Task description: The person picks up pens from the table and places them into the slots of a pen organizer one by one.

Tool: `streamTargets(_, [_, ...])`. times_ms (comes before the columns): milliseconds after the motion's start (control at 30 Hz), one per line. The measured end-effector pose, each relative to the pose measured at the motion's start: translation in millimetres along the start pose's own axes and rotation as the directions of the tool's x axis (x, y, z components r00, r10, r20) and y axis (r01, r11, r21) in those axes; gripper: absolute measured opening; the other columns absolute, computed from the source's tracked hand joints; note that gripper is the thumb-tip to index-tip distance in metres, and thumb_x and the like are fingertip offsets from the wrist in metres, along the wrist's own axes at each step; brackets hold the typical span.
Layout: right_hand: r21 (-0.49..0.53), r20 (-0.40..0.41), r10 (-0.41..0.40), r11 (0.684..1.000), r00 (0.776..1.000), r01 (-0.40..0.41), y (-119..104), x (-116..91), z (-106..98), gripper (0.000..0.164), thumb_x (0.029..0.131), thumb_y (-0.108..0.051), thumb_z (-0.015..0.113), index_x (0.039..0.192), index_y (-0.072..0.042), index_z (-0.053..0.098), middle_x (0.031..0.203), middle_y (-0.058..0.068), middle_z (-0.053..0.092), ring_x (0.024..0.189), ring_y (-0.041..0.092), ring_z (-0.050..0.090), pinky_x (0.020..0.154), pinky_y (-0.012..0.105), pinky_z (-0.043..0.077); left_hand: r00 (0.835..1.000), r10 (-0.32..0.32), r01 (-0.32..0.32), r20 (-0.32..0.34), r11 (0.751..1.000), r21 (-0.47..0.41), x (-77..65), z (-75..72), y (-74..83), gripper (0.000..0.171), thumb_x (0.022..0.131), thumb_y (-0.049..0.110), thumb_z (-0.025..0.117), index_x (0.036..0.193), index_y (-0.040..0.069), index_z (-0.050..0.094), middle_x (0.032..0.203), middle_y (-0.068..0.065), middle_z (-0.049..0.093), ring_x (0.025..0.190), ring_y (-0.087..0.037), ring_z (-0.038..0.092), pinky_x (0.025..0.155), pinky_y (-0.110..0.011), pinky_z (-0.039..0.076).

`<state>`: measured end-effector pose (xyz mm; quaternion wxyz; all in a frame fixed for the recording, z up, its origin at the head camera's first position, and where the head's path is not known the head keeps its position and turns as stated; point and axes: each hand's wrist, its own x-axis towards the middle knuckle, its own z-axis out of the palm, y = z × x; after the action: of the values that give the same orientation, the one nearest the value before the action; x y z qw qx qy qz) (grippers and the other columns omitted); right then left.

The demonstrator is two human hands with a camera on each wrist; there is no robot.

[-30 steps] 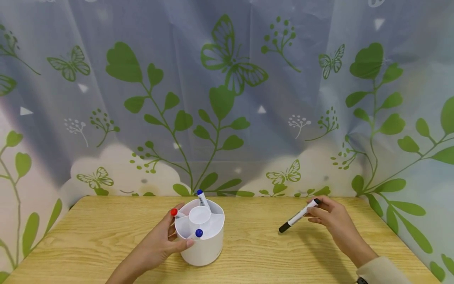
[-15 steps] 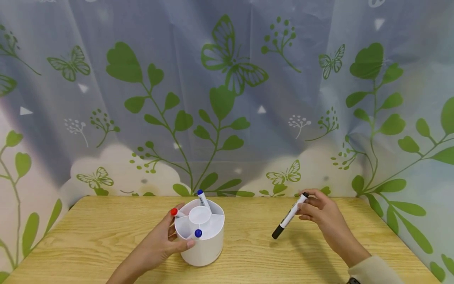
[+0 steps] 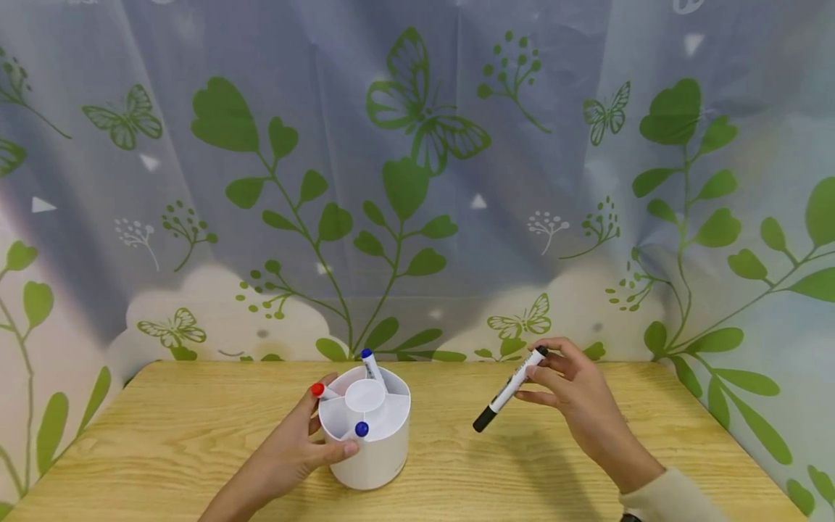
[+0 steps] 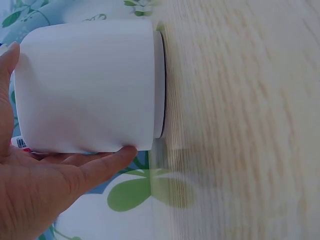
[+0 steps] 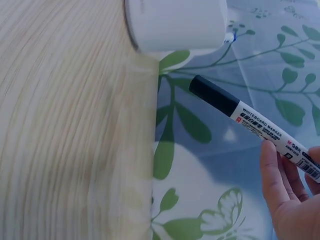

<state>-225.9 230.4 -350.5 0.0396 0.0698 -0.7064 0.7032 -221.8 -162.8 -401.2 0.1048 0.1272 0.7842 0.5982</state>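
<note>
A round white pen holder (image 3: 375,464) with several compartments stands on the table. My left hand (image 3: 293,446) grips it from the left, thumb near the front rim and fingers around the far side. In the left wrist view those fingers lie along the holder's smooth wall (image 4: 90,85). Inside lean a red-capped marker (image 3: 320,391) and two blue-capped markers, one at the back (image 3: 370,362) and one at the front (image 3: 362,430). Right of the holder, my right hand (image 3: 580,399) pinches a black whiteboard marker (image 5: 255,122) near its upper end, tilted with the black cap down-left above the table.
The light wood table (image 3: 196,420) reaches back to a curtain (image 3: 261,217) printed with green leaves and butterflies. More of this cloth hangs at both sides.
My right hand has carried the black whiteboard marker leftward, closer to the pen holder. The left hand and the holder have stayed in place.
</note>
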Motion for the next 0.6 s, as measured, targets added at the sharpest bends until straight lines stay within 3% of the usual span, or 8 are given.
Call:
streamTargets(200, [0.049, 0.002, -0.005, 0.999, 1.000, 0.005, -6, 2, 15, 0.031, 0.104, -0.003, 0.062, 0.133, -0.004, 0.049, 0.108, 0.003, 0.064, 0.100, 0.018, 0.073, 0.090, 0.045, 0.064, 1.000, 0.000, 0.000, -0.017, 1.000, -0.003, 0.7, 1.7, -1.6, 0.109, 0.087, 0.023, 0.088, 0.167, 0.008, 0.014, 0.167, -0.022, 0.033, 0.153, -0.053, 0.032, 0.115, -0.056, 0.048])
streamTargets(400, [0.090, 0.004, -0.021, 0.996, 1.000, 0.020, -12, 2, 31, 0.029, 0.103, 0.001, 0.061, 0.128, -0.005, 0.048, 0.105, 0.003, 0.067, 0.098, 0.018, 0.075, 0.090, 0.046, 0.064, 0.999, 0.021, -0.021, -0.039, 1.000, 0.005, 1.5, 5.7, -3.5, 0.111, 0.084, 0.020, 0.090, 0.166, 0.009, 0.017, 0.163, -0.022, 0.039, 0.151, -0.054, 0.035, 0.118, -0.058, 0.044])
streamTargets(600, [0.131, 0.022, -0.013, 0.991, 1.000, 0.010, -18, 3, 51, 0.034, 0.103, 0.004, 0.058, 0.133, -0.004, 0.045, 0.106, 0.005, 0.067, 0.099, 0.020, 0.075, 0.091, 0.047, 0.064, 0.998, 0.023, -0.023, -0.055, 1.000, -0.007, 2.1, 8.0, -3.2, 0.111, 0.082, 0.019, 0.091, 0.165, 0.011, 0.019, 0.161, -0.021, 0.042, 0.150, -0.052, 0.037, 0.118, -0.059, 0.043])
